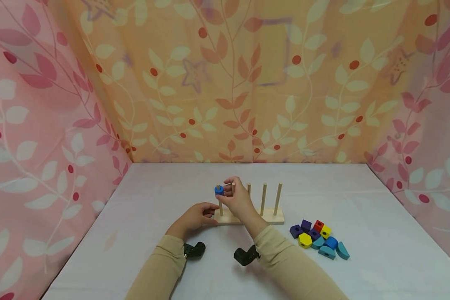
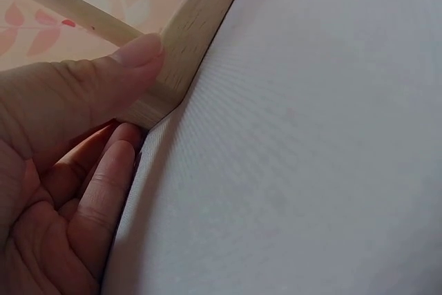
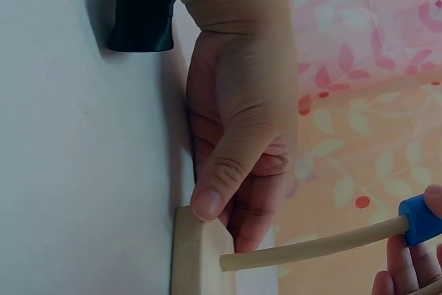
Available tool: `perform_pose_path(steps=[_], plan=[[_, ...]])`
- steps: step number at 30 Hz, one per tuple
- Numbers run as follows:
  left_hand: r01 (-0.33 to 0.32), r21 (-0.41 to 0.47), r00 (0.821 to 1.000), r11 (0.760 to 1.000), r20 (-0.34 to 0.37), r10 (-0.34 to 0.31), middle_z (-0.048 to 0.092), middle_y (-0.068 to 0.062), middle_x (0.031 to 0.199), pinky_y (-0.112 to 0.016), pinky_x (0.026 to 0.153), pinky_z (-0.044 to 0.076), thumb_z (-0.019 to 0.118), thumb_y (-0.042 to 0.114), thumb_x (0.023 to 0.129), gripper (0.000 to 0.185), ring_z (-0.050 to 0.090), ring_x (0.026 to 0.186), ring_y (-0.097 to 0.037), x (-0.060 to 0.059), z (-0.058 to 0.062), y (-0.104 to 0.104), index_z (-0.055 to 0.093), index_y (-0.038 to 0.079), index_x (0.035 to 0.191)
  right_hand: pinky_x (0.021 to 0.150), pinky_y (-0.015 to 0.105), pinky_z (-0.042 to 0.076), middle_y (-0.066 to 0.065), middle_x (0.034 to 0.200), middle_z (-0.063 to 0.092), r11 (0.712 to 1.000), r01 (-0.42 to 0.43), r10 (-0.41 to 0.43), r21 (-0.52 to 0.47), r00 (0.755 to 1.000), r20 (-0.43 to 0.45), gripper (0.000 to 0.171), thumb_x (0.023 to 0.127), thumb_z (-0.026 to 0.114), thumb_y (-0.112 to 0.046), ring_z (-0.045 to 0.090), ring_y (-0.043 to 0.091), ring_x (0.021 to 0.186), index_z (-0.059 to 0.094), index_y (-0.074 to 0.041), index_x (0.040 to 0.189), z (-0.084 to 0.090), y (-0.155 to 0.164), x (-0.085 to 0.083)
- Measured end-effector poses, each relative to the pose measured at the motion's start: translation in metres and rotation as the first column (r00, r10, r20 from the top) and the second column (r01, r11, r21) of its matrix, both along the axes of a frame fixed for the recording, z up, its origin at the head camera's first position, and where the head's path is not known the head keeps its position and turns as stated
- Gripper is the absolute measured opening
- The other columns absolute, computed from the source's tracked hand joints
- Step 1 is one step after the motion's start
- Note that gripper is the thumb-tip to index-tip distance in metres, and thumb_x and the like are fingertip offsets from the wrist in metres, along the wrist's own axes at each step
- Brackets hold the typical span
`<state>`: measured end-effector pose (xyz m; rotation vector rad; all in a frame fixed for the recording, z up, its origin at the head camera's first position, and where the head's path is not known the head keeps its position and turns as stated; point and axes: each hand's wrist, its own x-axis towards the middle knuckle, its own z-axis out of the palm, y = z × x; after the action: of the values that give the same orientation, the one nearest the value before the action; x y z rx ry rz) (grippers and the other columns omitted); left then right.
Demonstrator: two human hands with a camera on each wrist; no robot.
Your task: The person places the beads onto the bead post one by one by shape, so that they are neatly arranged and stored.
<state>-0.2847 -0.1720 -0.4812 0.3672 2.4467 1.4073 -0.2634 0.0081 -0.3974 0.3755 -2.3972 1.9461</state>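
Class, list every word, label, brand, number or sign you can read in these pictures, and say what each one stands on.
None: no readable text in any view.
The curtain bears only leaves, dots and faint stars.
The wooden peg stand, the coloured blocks and the blue block are plain.

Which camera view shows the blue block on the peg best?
The head view: the blue block sits near the top of the leftmost peg, pinched by the right hand. The right wrist view shows it only at the edge; the left wrist view not at all.
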Motion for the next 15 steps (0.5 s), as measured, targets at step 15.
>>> perform_pose_path(steps=[15], plan=[[-0.006, 0.018, 1.0, 1.0, 0.006, 0.006, 0.058, -0.002, 0.118, -0.034, 0.094, 0.042, 0.079, 0.021, 0.07, 0.052, 0.053, 0.106, -0.015, 0.001, 0.0, -0.001, 0.06, 0.012, 0.118, 0.076, 0.03, 0.05, 0.009, 0.091, 0.061, 0.999, 0.018, -0.02, 0.039, 0.999, 0.049, 0.025, 0.078, 0.071, -0.006, 0.06, 0.018, 0.084, 0.054, -0.003, 0.096, -0.027, 0.001, 0.001]])
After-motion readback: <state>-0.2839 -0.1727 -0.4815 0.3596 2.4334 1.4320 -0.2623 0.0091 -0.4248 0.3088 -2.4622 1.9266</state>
